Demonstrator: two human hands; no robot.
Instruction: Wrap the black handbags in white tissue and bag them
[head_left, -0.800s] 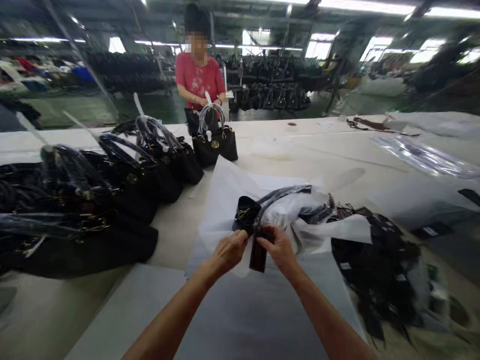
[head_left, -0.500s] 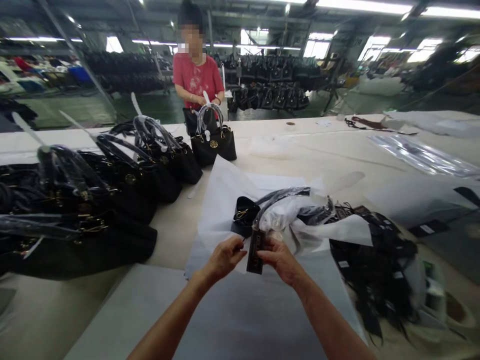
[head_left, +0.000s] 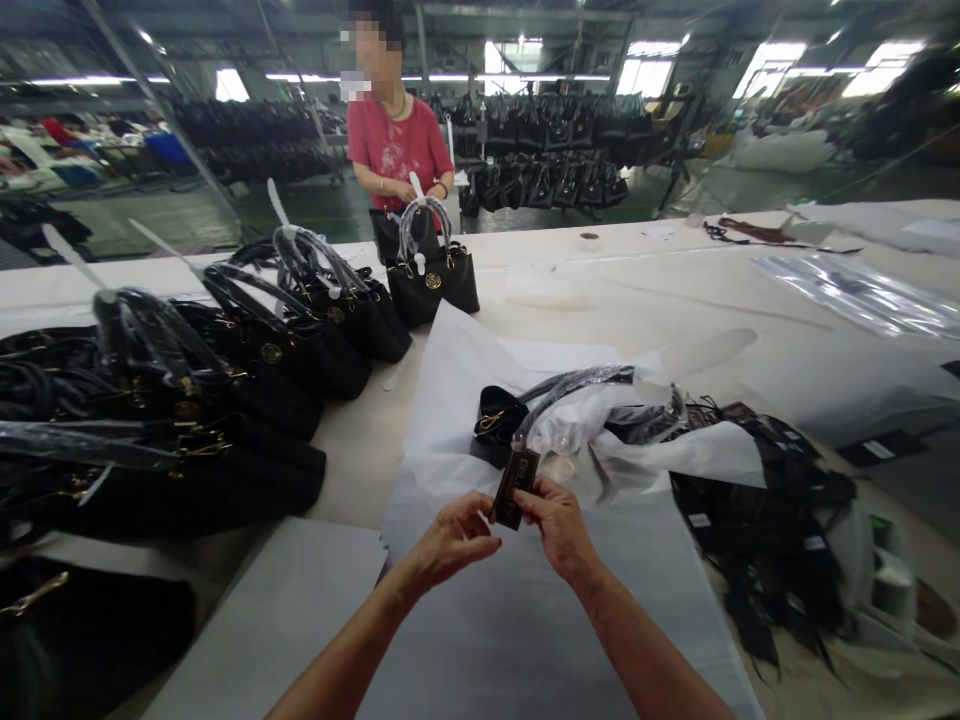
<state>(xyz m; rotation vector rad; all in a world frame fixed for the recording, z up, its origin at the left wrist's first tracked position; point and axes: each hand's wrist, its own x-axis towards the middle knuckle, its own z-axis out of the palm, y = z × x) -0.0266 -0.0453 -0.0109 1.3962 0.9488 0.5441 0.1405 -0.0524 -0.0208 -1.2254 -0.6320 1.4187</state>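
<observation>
Pinched between thumb and fingers of my right hand [head_left: 553, 520] is a dark hang tag [head_left: 516, 485] with pale lettering, now tilted. My left hand [head_left: 456, 540] is close at the tag's lower left edge, its thumb and fingers apart; whether a fingertip touches the tag I cannot tell. Just beyond the tag lies a rolled black strap [head_left: 499, 420] with a gold clasp. Beside it curve black bag handles [head_left: 574, 385] in clear plastic, among crumpled white wrapping [head_left: 570, 430]. White paper sheets [head_left: 570, 620] lie beneath my hands.
Several black handbags [head_left: 292, 350] with plastic-wrapped handles crowd the left side. A pile of black tags with cords [head_left: 772, 540] lies right. Across the table [head_left: 652, 300] a person in a red top [head_left: 397, 150] stands behind a black handbag [head_left: 433, 285]. Clear plastic strips [head_left: 855, 290] lie far right.
The tag has tilted from nearly upright, its lower end swinging left and up, in my right hand. My left hand has opened somewhat. The view has shifted slightly, and the person across has turned their head.
</observation>
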